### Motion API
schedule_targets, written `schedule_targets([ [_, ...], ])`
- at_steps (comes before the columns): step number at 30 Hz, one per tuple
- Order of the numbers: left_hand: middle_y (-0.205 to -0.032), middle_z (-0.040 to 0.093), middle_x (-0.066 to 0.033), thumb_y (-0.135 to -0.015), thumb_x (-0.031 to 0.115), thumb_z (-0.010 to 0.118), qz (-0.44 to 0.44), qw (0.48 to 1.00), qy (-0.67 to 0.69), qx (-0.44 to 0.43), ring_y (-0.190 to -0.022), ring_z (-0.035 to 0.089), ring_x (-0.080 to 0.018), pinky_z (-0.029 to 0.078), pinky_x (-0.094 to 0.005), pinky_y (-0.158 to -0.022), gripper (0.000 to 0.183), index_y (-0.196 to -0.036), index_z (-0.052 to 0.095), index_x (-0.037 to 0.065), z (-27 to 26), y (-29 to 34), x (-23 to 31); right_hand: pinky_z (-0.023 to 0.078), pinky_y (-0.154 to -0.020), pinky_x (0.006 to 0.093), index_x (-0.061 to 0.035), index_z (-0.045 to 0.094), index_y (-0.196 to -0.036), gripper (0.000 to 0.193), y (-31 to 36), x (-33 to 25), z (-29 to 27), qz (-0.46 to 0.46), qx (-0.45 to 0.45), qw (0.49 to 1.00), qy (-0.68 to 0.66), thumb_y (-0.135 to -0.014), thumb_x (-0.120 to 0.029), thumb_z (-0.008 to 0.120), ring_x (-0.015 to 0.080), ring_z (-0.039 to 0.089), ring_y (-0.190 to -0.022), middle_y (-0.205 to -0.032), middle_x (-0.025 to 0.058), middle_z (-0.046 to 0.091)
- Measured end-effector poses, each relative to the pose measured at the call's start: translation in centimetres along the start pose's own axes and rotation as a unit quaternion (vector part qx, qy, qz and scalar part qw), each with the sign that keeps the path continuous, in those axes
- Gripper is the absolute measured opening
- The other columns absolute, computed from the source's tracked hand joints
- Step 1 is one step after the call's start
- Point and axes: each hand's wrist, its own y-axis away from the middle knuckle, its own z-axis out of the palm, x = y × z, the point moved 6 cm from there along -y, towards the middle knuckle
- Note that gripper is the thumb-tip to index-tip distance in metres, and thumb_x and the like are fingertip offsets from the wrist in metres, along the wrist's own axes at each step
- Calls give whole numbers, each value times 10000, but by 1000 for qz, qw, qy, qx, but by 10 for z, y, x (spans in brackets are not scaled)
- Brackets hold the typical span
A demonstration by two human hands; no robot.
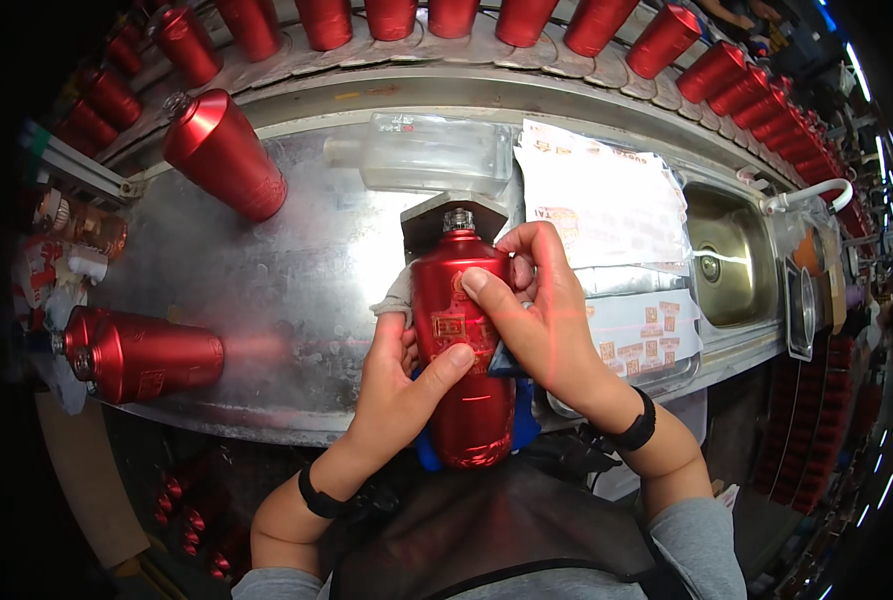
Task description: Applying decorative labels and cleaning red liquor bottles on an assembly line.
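A glossy red bottle [465, 400] with a clear glass neck lies in front of me, neck pointing away, its base close to my apron. My left hand [397, 380] grips its left side, thumb across the front near a gold-coloured print. On the right side, my right hand [542, 310] is closed on the bottle's upper part, the thumb pressed below the shoulder and the other fingers curled at the edge. Grey cloth shows by my left fingertips. Behind the neck stands a dark angled metal rest [422, 225]; blue material [429, 452] shows under the base.
Another red bottle [229, 160] stands at the back left; two more [157, 355] lie at the left. A clear bottle [437, 152] lies behind the rest. Printed sheets [607, 200] and a sink [732, 285] are to the right. Red bottles [392, 15] line a conveyor [447, 50] at the back.
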Motion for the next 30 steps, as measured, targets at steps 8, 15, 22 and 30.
schedule_targets([
  [8,-1340,511,-170,-907,199,707,1,1000,-12,-11,-1222,543,-212,441,-361,-1038,747,-1470,258,0,-1,2,-2,358,-572,229,-46,519,-1057,294,2,5,-3,-12,-7,990,-139,-915,-229,702,56,392,-696,-781,-21,416],
  [15,-1268,572,-140,-910,211,686,-5,1000,-15,9,-1146,583,-173,456,-344,-1007,580,-1353,378,-3,2,0,-1,343,-556,235,-50,519,-1055,349,-1,4,-1,-12,4,997,-70,-885,-265,736,61,373,-656,-761,-24,420],
  [22,-1218,570,-141,-892,201,706,-22,1000,-20,3,-1132,578,-175,463,-346,-988,529,-1271,395,2,2,0,2,393,-589,297,-48,498,-1070,521,0,-3,-2,4,4,1000,20,-769,-336,812,125,423,-697,-777,23,453],
  [30,-1258,541,-151,-863,201,735,-27,999,-23,-5,-1180,553,-190,449,-364,-1011,610,-1312,368,9,-2,-1,0,395,-589,300,-46,490,-1091,544,2,-5,-2,10,-13,1000,4,-750,-315,817,131,424,-685,-767,23,448],
])
